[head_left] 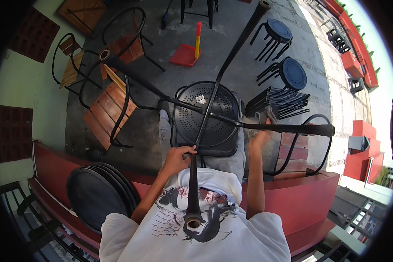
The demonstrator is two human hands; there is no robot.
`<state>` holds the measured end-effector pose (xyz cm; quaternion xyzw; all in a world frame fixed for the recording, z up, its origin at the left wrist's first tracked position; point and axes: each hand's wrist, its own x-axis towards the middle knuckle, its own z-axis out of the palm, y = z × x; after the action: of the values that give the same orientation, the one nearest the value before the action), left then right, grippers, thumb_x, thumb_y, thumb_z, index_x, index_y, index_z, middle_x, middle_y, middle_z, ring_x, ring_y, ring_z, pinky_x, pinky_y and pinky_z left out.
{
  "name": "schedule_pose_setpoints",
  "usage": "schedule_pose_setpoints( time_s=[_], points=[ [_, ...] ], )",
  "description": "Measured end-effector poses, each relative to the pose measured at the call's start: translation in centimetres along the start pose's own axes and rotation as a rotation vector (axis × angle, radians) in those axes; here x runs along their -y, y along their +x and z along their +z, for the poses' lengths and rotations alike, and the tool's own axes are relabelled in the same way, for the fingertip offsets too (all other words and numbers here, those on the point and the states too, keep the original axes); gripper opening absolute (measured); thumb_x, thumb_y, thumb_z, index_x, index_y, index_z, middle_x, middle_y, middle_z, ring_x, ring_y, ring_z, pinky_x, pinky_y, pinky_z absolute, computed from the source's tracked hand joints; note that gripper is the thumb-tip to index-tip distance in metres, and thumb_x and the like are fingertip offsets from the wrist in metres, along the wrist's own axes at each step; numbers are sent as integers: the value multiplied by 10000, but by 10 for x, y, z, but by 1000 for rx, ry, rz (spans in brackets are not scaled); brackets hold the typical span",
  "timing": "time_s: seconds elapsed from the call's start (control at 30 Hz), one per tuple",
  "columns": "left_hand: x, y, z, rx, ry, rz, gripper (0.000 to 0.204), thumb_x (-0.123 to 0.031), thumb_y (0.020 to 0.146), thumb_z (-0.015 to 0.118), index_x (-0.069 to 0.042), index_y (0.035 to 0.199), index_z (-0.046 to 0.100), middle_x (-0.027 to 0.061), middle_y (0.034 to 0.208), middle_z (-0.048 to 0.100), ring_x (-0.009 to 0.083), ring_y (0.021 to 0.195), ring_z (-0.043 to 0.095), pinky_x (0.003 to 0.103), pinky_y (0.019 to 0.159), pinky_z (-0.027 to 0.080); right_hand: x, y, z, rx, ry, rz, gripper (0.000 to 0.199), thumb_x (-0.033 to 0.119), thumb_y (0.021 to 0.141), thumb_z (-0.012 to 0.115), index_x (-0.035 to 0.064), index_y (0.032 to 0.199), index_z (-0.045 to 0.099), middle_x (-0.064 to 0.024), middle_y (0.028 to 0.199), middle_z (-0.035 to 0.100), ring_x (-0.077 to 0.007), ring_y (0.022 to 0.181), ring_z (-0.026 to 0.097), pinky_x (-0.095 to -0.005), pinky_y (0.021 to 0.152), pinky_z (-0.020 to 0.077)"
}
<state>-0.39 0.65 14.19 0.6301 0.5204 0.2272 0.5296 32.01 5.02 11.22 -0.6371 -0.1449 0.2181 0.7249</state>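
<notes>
A black metal stool [212, 93] lies upside down before me, its round seat full of small holes. Four legs spread upward from a crossing in the middle, and the leg ends show open tubes. My left hand [175, 158] is closed, with thumb and fingers pinching the near leg [194, 183]. My right hand [259, 139] reaches to the right-hand leg [292, 128] and grips a grey cloth [263, 117] beside it. The leg covers part of that hand's fingers. Under the round seat is a dark, square-cornered support [225, 151], mostly hidden.
Wooden-slatted chairs [109, 114] stand at left, another chair [291, 157] at right. Two black stools [278, 30] and a stack of black metal frames [277, 101] are farther right. A red dustpan [183, 55] lies ahead. Round black discs [94, 196] lean against a low red wall [288, 196].
</notes>
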Motion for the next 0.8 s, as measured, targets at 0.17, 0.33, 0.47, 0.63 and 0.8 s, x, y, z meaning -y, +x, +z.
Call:
schedule_pose_setpoints(
  time_s=[0.17, 0.33, 0.47, 0.63, 0.8],
  points=[
    [-7, 11, 32, 151, 152, 288, 353, 64, 747, 619, -86, 1015, 793, 127, 1117, 756, 269, 708, 711, 321, 655, 554, -9, 34, 16, 58, -101, -6, 309, 175, 1024, 565, -22, 1244, 657, -93, 1218, 662, -200, 1099, 586, -327, 1013, 409],
    [-27, 45, 31, 11, 140, 187, 219, 46, 824, 597, -22, 956, 758, 128, 856, 728, 242, 670, 693, 310, 633, 533, -20, 16, -26, -235, 120, 391, 308, 288, 906, 698, 71, 1121, 661, -48, 1113, 653, -179, 1042, 610, -373, 910, 444],
    [-30, 103, 22, -352, 95, 207, 139, -16, 860, 604, -25, 916, 731, 127, 844, 710, 267, 699, 684, 346, 644, 519, 5, -29, -29, 29, 56, 471, 326, 193, 847, 760, 79, 1126, 637, -22, 1053, 678, -149, 991, 641, -351, 881, 474],
    [-3, 156, 20, -549, 222, 191, 108, -61, 875, 598, -32, 885, 701, 112, 841, 695, 297, 711, 676, 391, 632, 508, -9, -68, 6, 575, -324, 386, 250, 57, 837, 800, 24, 1081, 762, -26, 1002, 761, -131, 861, 698, -272, 770, 537],
    [4, 165, 44, -730, 451, 154, 90, -143, 876, 608, -79, 836, 657, 80, 849, 691, 347, 760, 667, 447, 647, 513, -28, -70, 25, 736, -761, 34, 207, 160, 857, 761, 41, 1027, 773, -131, 936, 769, -243, 823, 744, -357, 735, 553]
  ],
)
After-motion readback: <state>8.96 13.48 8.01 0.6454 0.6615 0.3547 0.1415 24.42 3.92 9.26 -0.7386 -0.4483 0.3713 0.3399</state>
